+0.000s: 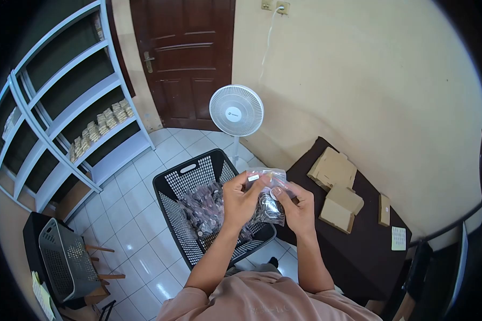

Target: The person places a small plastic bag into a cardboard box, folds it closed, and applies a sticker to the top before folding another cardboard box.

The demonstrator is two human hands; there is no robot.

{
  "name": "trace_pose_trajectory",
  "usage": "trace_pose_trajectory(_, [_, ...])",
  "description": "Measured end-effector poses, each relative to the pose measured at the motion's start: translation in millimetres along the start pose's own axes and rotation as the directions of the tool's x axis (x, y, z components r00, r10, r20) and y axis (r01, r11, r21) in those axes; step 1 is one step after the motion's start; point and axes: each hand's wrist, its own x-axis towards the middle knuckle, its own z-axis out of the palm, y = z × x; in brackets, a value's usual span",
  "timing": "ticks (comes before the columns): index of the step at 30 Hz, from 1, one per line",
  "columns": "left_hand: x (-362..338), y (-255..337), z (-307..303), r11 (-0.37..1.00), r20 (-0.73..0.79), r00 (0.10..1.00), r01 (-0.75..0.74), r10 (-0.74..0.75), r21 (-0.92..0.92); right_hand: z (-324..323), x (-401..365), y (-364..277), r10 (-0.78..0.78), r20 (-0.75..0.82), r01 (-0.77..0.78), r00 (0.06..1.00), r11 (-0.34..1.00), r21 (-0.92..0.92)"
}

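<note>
A clear plastic zip bag [271, 206] with dark contents and a small white label is held up in front of me by both hands. My left hand [242, 195] pinches its upper left edge near the label. On the other side, my right hand [295, 206] grips the bag's upper right, thumb pressed on the front over a pale round spot. What exactly lies inside the bag is hard to make out. Below the hands stands a black perforated basket [178, 214], with many similar small plastic bags [204, 206] heaped in it.
A white standing fan [236, 111] is behind the basket. To the right, a dark-covered table [353, 262] bears cardboard boxes [334, 170] and a white card [398, 238]. White shelves [120, 155] with packets [100, 125] stand left. A grey basket [69, 262] sits lower left.
</note>
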Motion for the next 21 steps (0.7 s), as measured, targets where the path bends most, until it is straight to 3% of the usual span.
trace_pose_trajectory(2, [3,-11,7,0.988,0.023,0.999,0.043,-0.040,-0.145,-9,-2,3,0.007,0.017,-0.007,1.000,1.000,0.008])
trace_pose_trajectory(5, [5,-32,22,0.971,0.015,1.000,0.030,-0.027,-0.239,-15,-5,4,0.086,-0.081,-0.072,0.993,0.984,0.163])
trace_pose_trajectory(7, [5,-47,32,0.972,0.002,0.999,0.052,-0.053,-0.229,-25,-10,22,0.061,-0.140,-0.035,0.988,0.983,0.181])
trace_pose_trajectory(9, [1,-59,44,0.950,-0.094,0.990,0.076,-0.109,-0.303,-33,-24,31,0.218,-0.160,-0.149,0.963,0.922,0.357])
trace_pose_trajectory(11, [-3,-79,54,0.936,-0.085,0.984,0.122,-0.159,-0.330,-54,-37,50,0.346,-0.007,-0.308,0.938,0.844,0.439])
trace_pose_trajectory(13, [-12,-92,67,0.880,-0.054,0.964,0.213,-0.259,-0.424,-79,-50,71,0.359,0.005,-0.328,0.933,0.846,0.420])
trace_pose_trajectory(17, [-21,-138,75,0.899,-0.096,0.949,0.249,-0.302,-0.361,-155,-73,98,0.511,-0.142,-0.424,0.848,0.814,0.398])
trace_pose_trajectory(19, [-21,-152,81,0.890,-0.138,0.916,0.315,-0.376,-0.330,-208,-81,115,0.508,-0.299,-0.438,0.808,0.857,0.272])
trace_pose_trajectory(21, [-21,-165,86,0.865,-0.102,0.892,0.391,-0.441,-0.314,-271,-90,158,0.482,-0.456,-0.536,0.748,0.844,0.014])
